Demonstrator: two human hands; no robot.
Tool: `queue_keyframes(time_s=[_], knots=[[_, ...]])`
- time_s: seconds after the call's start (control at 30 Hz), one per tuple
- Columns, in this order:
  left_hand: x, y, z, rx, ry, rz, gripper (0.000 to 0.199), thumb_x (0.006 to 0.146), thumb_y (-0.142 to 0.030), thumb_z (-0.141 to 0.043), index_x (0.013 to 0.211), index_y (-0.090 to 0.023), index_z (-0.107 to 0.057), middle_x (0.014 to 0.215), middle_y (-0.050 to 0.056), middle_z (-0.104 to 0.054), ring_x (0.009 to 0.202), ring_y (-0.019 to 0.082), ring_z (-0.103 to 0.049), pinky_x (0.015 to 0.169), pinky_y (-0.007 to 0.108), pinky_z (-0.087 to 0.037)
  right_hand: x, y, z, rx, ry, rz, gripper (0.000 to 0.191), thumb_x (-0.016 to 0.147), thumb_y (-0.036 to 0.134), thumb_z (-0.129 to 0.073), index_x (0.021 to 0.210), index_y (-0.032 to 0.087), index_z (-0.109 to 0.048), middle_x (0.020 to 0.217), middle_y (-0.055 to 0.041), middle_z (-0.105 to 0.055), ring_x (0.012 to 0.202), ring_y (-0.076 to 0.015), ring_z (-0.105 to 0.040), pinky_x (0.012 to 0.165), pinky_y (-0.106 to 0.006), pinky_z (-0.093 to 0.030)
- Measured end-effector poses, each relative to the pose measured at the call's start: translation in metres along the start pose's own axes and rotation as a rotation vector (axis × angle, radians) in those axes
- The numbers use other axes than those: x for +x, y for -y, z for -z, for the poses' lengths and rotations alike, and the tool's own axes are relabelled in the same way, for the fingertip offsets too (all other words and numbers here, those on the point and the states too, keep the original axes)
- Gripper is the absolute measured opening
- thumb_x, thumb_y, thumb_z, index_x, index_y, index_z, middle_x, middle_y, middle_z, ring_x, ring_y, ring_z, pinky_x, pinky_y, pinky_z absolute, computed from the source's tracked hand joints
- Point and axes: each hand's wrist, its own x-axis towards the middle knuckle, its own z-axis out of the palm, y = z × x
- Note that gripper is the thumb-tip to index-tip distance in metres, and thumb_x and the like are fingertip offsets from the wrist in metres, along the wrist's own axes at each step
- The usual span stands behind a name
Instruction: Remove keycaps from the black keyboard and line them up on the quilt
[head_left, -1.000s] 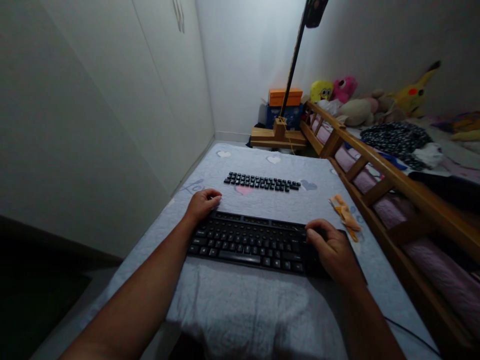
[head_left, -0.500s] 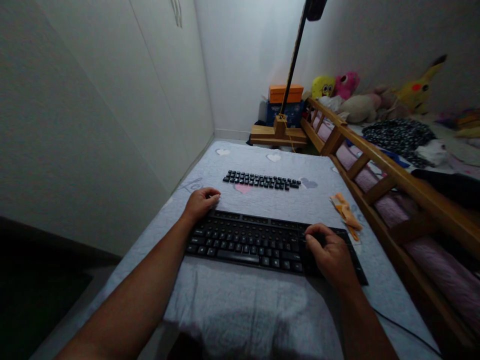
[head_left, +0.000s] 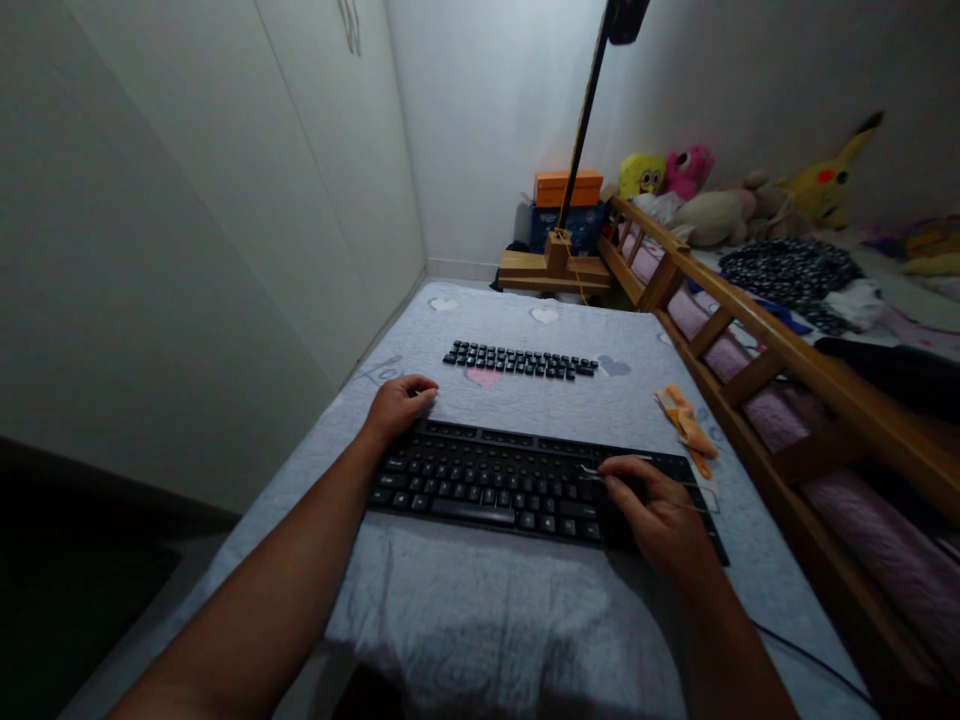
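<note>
A black keyboard (head_left: pixel 480 512) lies on the cloth, its lower rows capped and its upper rows showing bare key posts. My right hand (head_left: pixel 656 500) is closed on a wire keycap puller (head_left: pixel 709 498), whose thin tips reach over the keys right of centre. At the keyboard's top left corner, my left hand (head_left: pixel 401 408) rests with thumb and fingers together; anything inside them is hidden. Beyond the keyboard, loose black keycaps (head_left: pixel 521 361) stand in neat rows.
An orange cloth with a brush (head_left: pixel 688 425) lies to the right, near the wooden bed rail (head_left: pixel 750 300). A cable (head_left: pixel 814 660) trails off at lower right. White cabinet doors (head_left: pixel 225 200) rise on the left. Behind the heart-patterned bedspread (head_left: pixel 480 590) stands a pole on a wooden base (head_left: pixel 555 265).
My right hand has moved slightly left and the wire puller now shows clearly over the keys. The left hand stays in place; the whole view shifts a little.
</note>
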Motion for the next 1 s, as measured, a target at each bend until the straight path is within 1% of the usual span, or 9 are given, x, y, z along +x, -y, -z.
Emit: queue_keyframes(time_s=[0.1,0.2,0.33,0.47,0.57,0.67,0.77,0.9,1.0], knots=[[0.000,0.000,0.000,0.009,-0.004,-0.004,0.038,0.067,-0.045,-0.064,0.087,-0.013,-0.073,0.082,0.007,-0.073,0.073,0.020,-0.064,0.071,0.031,-0.049,-0.004,0.005,0.002,-0.002,0.002,0.006,0.020,0.084,0.036,-0.053,0.086,0.021,-0.065,0.079,-0.0021,-0.068,0.075,-0.0202,-0.064,0.070,-0.029,-0.048],[0.001,0.001,0.000,0.011,-0.006,-0.008,0.038,0.067,-0.045,-0.064,0.087,-0.014,-0.073,0.083,0.007,-0.073,0.074,0.021,-0.064,0.071,0.032,-0.049,-0.008,0.007,0.003,-0.046,-0.044,-0.006,0.016,0.082,0.036,-0.054,0.082,0.022,-0.062,0.072,-0.0001,-0.065,0.065,-0.0177,-0.061,0.061,-0.027,-0.046],[0.000,0.002,0.000,0.020,-0.005,-0.014,0.038,0.067,-0.045,-0.064,0.087,-0.014,-0.073,0.082,0.007,-0.073,0.074,0.021,-0.064,0.071,0.032,-0.049,-0.013,0.004,0.001,-0.053,-0.053,-0.097,0.019,0.082,0.040,-0.055,0.081,0.021,-0.060,0.065,0.0009,-0.064,0.048,-0.0137,-0.052,0.051,-0.026,-0.041],[0.001,0.004,0.000,0.027,0.005,-0.021,0.038,0.068,-0.045,-0.063,0.088,-0.014,-0.073,0.082,0.007,-0.073,0.075,0.021,-0.065,0.071,0.031,-0.049,-0.014,-0.001,-0.002,0.048,-0.029,-0.219,0.028,0.083,0.048,-0.056,0.079,0.021,-0.059,0.066,-0.0016,-0.067,0.054,-0.0166,-0.059,0.052,-0.026,-0.044],[0.001,0.004,0.001,0.036,0.013,-0.026,0.037,0.069,-0.045,-0.063,0.087,-0.014,-0.073,0.083,0.006,-0.073,0.075,0.021,-0.065,0.072,0.031,-0.049,-0.014,-0.003,-0.003,0.085,-0.007,-0.255,0.031,0.084,0.052,-0.056,0.079,0.021,-0.058,0.065,-0.0017,-0.067,0.055,-0.0170,-0.061,0.054,-0.026,-0.045],[0.001,0.001,0.002,0.038,0.012,-0.022,0.037,0.068,-0.045,-0.062,0.087,-0.014,-0.073,0.083,0.006,-0.073,0.075,0.021,-0.065,0.072,0.031,-0.049,-0.014,-0.004,-0.003,0.072,0.004,-0.229,0.031,0.084,0.052,-0.056,0.080,0.021,-0.058,0.067,-0.0017,-0.068,0.056,-0.0166,-0.060,0.054,-0.026,-0.045],[0.000,-0.001,0.002,0.043,0.010,-0.014,0.038,0.068,-0.045,-0.063,0.087,-0.014,-0.073,0.082,0.006,-0.073,0.074,0.020,-0.064,0.072,0.031,-0.049,-0.014,-0.002,-0.004,0.027,-0.005,-0.160,0.030,0.085,0.050,-0.054,0.080,0.021,-0.059,0.067,-0.0016,-0.066,0.057,-0.0166,-0.060,0.054,-0.025,-0.045],[-0.001,-0.001,0.001,0.037,0.008,-0.014,0.038,0.069,-0.046,-0.062,0.087,-0.014,-0.072,0.082,0.006,-0.072,0.073,0.020,-0.064,0.071,0.031,-0.048,-0.016,0.004,-0.004,-0.096,-0.015,-0.040,0.028,0.086,0.046,-0.054,0.079,0.020,-0.060,0.058,0.0027,-0.057,0.047,-0.0127,-0.051,0.049,-0.024,-0.039],[-0.001,-0.001,0.001,0.034,0.004,-0.013,0.038,0.068,-0.046,-0.063,0.087,-0.014,-0.073,0.081,0.007,-0.072,0.074,0.020,-0.064,0.070,0.031,-0.049,-0.019,0.007,-0.006,-0.145,-0.008,0.041,0.025,0.088,0.043,-0.054,0.080,0.020,-0.060,0.060,0.0032,-0.058,0.046,-0.0112,-0.050,0.049,-0.023,-0.039]])
